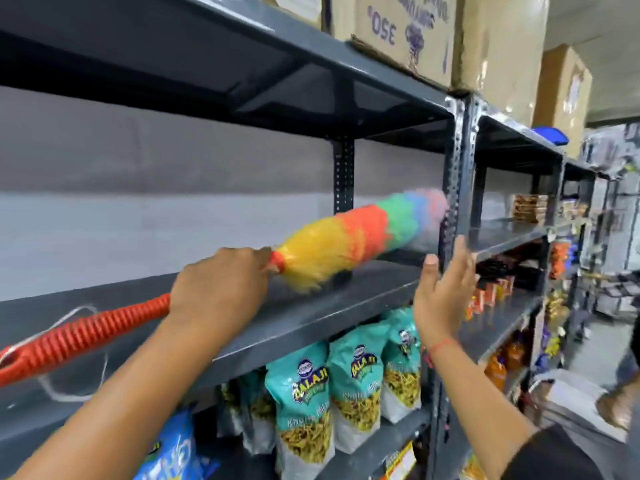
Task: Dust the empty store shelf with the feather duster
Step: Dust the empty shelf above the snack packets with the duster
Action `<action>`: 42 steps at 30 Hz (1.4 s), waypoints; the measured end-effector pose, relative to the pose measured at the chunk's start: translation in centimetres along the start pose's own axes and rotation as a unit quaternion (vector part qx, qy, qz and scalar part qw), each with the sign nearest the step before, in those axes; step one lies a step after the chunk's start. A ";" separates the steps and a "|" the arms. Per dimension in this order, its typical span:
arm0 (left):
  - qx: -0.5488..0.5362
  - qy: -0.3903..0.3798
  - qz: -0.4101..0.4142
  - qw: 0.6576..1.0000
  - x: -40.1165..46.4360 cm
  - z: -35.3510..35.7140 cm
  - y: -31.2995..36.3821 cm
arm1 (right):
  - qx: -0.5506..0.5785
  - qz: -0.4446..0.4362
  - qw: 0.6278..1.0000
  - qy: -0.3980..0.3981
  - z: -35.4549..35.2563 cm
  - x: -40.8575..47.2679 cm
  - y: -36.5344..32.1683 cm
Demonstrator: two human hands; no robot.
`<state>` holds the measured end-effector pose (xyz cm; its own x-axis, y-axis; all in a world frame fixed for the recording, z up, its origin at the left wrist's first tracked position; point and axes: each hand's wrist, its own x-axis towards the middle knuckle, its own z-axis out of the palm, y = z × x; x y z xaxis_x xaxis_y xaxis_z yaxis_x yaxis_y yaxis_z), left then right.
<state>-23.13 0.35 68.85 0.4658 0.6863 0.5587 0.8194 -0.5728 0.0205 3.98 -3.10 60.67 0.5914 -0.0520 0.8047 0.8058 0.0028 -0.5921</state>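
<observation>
A feather duster (349, 237) with a rainbow head of yellow, orange, green, blue and pink fibres lies low over the bare dark grey shelf (311, 317). Its head is blurred and reaches the perforated upright post. My left hand (221, 285) is shut on the duster's ribbed red handle just behind the head; the handle runs down to the left edge, with a white cord at its end. My right hand (443, 296) is open with fingers up, at the shelf's front right corner beside the post, holding nothing.
Teal snack bags (356, 382) fill the shelf below. Cardboard boxes (408, 32) stand on the top shelf. A perforated metal post (453, 188) divides this bay from stocked bays to the right. A person's leg (620, 393) shows in the aisle at far right.
</observation>
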 end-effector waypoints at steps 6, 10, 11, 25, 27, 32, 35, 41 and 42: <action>0.095 -0.045 -0.001 0.994 1.0 3.5 -2.2 | 0.046 -0.051 0.991 -0.116 7.3 -1.7 -1.7; 0.161 -0.089 0.029 0.982 3.0 5.5 -3.8 | 0.031 -0.098 0.975 -0.198 10.3 -2.6 -0.5; 0.177 -0.081 0.016 0.981 3.8 5.7 -4.4 | 0.025 -0.098 0.975 -0.197 10.7 -2.6 -0.3; 0.102 -0.094 -0.047 0.989 8.7 7.7 -5.1 | 0.057 -0.114 0.979 -0.157 10.9 -2.8 0.2; 0.093 -0.055 -0.078 0.991 9.1 7.8 -4.8 | 0.055 -0.115 0.980 -0.156 10.9 -2.7 0.2; -0.044 -0.069 -0.063 0.995 7.4 6.6 -4.1 | 0.061 -0.118 0.979 -0.153 11.0 -2.9 0.2; 0.009 -0.159 -0.082 0.984 6.6 6.1 -4.5 | 0.056 -0.120 0.977 -0.165 11.0 -2.9 0.3; 0.003 -0.030 -0.171 0.985 5.6 4.5 -5.5 | 0.046 -0.110 0.978 -0.171 11.0 -2.8 0.1; -0.037 -0.024 -0.174 0.984 5.1 3.9 -5.7 | 0.050 -0.110 0.978 -0.167 11.0 -2.8 0.1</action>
<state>-24.14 8.92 68.36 0.1787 0.8659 0.4671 0.9059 -0.3301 0.2652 2.68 8.01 58.83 0.3659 0.2672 0.8915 0.9035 0.1277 -0.4091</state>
